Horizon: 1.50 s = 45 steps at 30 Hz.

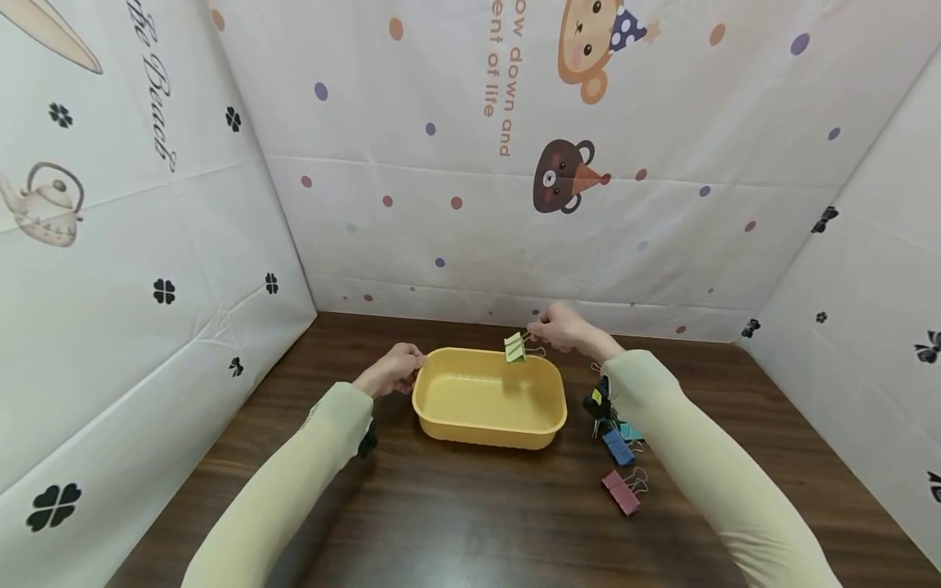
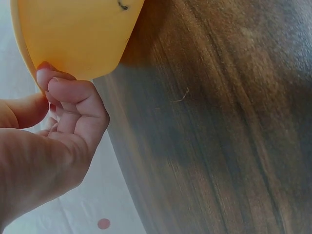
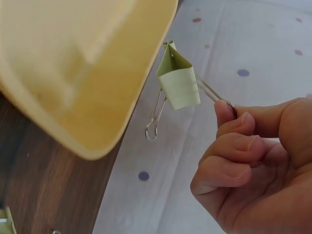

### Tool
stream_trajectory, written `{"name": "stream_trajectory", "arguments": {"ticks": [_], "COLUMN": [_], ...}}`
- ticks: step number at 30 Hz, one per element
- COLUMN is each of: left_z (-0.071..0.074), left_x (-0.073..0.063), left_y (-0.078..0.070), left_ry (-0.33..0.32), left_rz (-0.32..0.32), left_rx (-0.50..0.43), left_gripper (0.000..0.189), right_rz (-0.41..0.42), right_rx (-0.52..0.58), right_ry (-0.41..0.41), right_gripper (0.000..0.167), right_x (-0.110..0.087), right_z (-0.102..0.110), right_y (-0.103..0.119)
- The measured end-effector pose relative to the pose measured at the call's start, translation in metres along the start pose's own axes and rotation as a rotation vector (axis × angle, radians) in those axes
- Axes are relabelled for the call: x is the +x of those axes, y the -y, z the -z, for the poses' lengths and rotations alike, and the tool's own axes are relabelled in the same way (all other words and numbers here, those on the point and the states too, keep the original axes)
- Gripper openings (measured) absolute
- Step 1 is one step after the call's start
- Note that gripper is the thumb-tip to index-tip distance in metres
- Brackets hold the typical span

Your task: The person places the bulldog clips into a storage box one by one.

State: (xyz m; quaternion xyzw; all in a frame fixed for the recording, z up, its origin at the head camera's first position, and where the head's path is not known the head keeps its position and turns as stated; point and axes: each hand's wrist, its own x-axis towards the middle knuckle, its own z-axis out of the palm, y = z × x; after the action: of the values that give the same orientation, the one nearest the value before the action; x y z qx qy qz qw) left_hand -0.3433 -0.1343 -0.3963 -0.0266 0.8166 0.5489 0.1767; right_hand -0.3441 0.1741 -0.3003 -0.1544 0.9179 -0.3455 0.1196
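Observation:
A yellow plastic basin [image 1: 478, 433] stands on the wooden table, its inside bare in the head view. At its left end my left hand [image 1: 397, 369] pinches the rim between thumb and curled fingers; the left wrist view shows this grip on the basin wall [image 2: 73, 39]. My right hand [image 1: 566, 328] is raised at the basin's far right corner. Between thumb and forefinger it pinches one wire handle of a pale green binder clip [image 3: 179, 87]. The clip's other handle hangs free, and its body overlaps the back rim in the head view.
Right of the basin lie a pink binder clip [image 1: 622, 492], a blue one [image 1: 618, 447], a teal one [image 1: 630, 432] and a black one [image 1: 597, 402], partly behind my right sleeve [image 1: 662, 400]. White printed sheeting [image 1: 478, 237] walls the table [image 1: 441, 514] at back and sides.

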Motion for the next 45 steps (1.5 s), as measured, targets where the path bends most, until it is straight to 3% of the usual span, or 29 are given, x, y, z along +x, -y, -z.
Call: {"name": "stream_trajectory", "arguments": {"ticks": [10, 23, 34, 45], "left_z": [0.0, -0.001, -0.001, 0.002], "left_x": [-0.003, -0.003, -0.003, -0.003], "left_y": [0.0, 0.002, 0.0, 0.001], "left_ry": [0.01, 0.019, 0.021, 0.025], "left_rz": [-0.005, -0.003, -0.012, -0.016], "left_rx": [-0.012, -0.02, -0.023, -0.003], "left_gripper": [0.023, 0.02, 0.02, 0.021], "right_rz": [0.021, 0.031, 0.028, 0.017], "right_rx": [-0.069, -0.036, -0.013, -0.061], "right_ry": [0.035, 0.157, 0.184, 0.198], "right_gripper": [0.034, 0.03, 0.028, 0.028], "right_x": [0.011, 0.021, 0.028, 0.027], "right_z": [-0.026, -0.061, -0.076, -0.088], "right_y": [0.014, 0.022, 0.022, 0.02]}}
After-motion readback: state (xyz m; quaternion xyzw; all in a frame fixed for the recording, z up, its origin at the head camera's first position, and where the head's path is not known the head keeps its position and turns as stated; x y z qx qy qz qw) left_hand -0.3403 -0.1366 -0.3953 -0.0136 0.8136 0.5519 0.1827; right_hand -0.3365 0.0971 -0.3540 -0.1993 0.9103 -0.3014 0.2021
